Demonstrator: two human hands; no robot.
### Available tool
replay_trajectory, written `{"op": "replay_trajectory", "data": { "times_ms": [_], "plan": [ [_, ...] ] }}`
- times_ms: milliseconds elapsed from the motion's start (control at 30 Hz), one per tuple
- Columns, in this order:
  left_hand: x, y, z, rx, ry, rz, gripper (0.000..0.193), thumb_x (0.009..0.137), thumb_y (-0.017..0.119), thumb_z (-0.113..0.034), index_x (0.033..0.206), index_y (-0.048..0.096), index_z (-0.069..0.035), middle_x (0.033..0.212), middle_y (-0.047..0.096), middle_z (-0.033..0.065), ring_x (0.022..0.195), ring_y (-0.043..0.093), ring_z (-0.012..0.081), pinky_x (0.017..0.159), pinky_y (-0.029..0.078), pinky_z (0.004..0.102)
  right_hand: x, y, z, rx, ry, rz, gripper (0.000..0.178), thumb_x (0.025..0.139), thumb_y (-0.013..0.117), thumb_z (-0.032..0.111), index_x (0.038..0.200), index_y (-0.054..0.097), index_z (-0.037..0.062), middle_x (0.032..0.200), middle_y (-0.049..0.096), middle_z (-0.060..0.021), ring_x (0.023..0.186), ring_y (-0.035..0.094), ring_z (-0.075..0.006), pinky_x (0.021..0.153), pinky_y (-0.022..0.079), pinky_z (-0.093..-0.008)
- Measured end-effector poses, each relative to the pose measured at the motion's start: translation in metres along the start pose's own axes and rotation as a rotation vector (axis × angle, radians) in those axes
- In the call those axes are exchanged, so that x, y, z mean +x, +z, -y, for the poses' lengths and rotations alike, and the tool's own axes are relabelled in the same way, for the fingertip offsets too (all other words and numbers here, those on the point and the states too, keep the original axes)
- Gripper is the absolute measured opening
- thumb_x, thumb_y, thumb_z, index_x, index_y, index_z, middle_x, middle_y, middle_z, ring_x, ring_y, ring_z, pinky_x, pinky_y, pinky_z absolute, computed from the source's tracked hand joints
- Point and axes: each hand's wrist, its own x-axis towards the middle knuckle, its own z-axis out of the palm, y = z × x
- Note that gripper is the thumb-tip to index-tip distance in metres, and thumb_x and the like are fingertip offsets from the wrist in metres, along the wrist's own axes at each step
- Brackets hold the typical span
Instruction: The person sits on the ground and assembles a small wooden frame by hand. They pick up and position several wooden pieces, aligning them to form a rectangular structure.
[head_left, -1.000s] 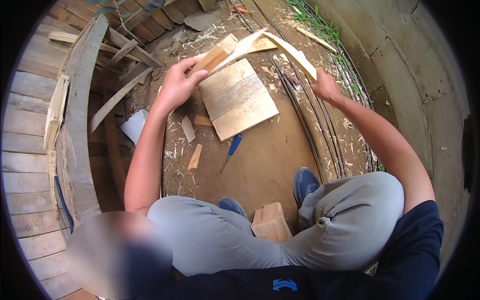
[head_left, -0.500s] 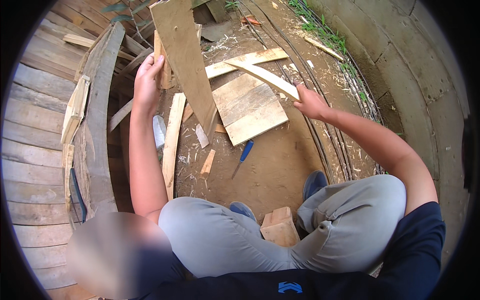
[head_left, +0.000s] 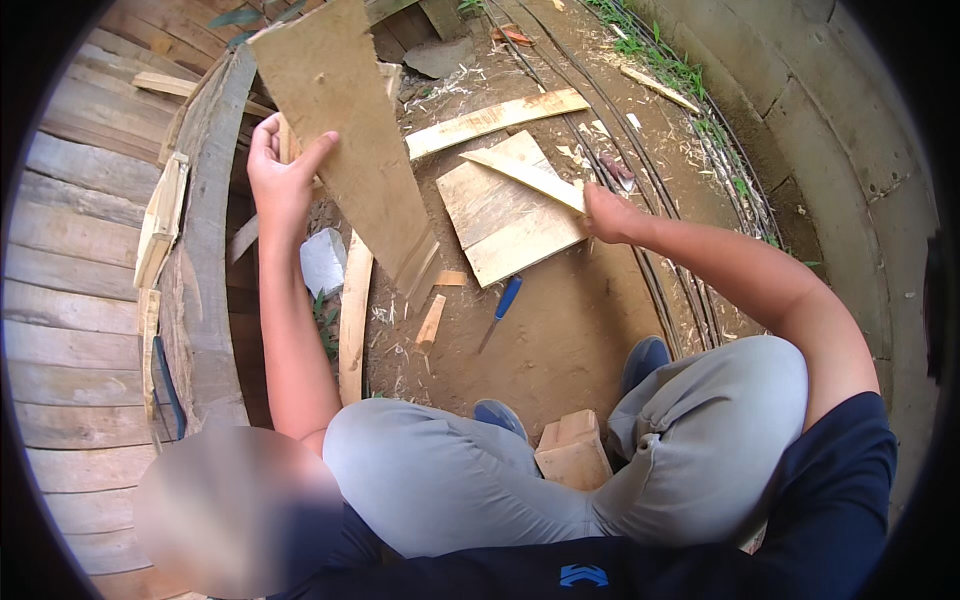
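Note:
My left hand [head_left: 285, 178] is closed on the left edge of a long brown wooden board [head_left: 350, 125], thumb across its face and fingers behind. The board stands tilted, its lower end above the dirt. My right hand [head_left: 612, 214] grips one end of a pale, narrow wooden strip [head_left: 527, 180] that tapers to a point at its far end. Beneath that strip lies a squarish panel of joined boards [head_left: 505, 205] on the ground. Nearer me lie a blue-handled tool [head_left: 507, 297] with a thin dark blade and a small wood offcut [head_left: 430, 325].
A curved wooden plank [head_left: 500, 120] lies beyond the panel, and another plank [head_left: 354, 320] beside my left forearm. Dark cables [head_left: 655, 285] run along the right, near a block wall [head_left: 850, 150]. A wood block [head_left: 574, 450] sits between my legs. Stacked boards [head_left: 80, 260] fill the left.
The board in my left hand has swung left and turned its broad face more towards me. My right hand has moved slightly lower, drawing the strip closer.

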Motion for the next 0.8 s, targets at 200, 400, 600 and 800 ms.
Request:
{"op": "replay_trajectory", "data": {
  "times_ms": [200,400,600,800],
  "plan": [
    [0.001,-0.018,-0.031,-0.069,0.075,-0.128,0.036,0.08,0.084,-0.009,0.101,0.055,-0.005,0.093,0.068,0.0039,0.072,0.062,0.0066,0.056,0.044,0.0213,0.005,-0.011,0.005,-0.085,-0.037,0.061,0.059,0.093,0.066,0.037,0.135,0.044,0.0009,0.139,0.044,-0.0281,0.126,0.052,-0.0438,0.106,0.044,-0.0486],
    [-0.007,-0.011,-0.08,-0.078,0.145,-0.148,0.036,0.079,0.085,-0.014,0.103,0.061,-0.003,0.088,0.068,0.0018,0.067,0.058,0.0031,0.054,0.039,0.019,0.0,-0.11,0.08,0.649,-0.352,0.033,0.093,0.088,0.072,0.052,0.156,0.027,0.006,0.153,0.036,-0.0275,0.137,0.046,-0.0382,0.113,0.039,-0.0466],
    [-0.009,-0.024,-0.137,-0.103,0.128,-0.088,0.033,0.078,0.084,-0.015,0.102,0.063,-0.006,0.083,0.067,-0.0023,0.066,0.055,0.0001,0.054,0.034,0.0154,-0.04,-0.145,0.171,0.901,-0.74,0.063,0.104,0.081,0.081,0.047,0.157,0.024,0.0052,0.152,0.039,-0.0231,0.134,0.048,-0.0329,0.115,0.038,-0.0453],
    [0.016,-0.015,-0.122,-0.293,0.005,-0.121,0.028,0.089,0.073,-0.023,0.107,0.065,-0.002,0.091,0.069,0.0013,0.072,0.062,0.0039,0.056,0.043,0.0174,-0.044,-0.179,0.18,1.204,-0.874,0.241,0.077,0.082,0.083,0.033,0.14,0.047,-0.0021,0.134,0.058,-0.0157,0.123,0.057,-0.0209,0.104,0.046,-0.0343]
  ]
}}
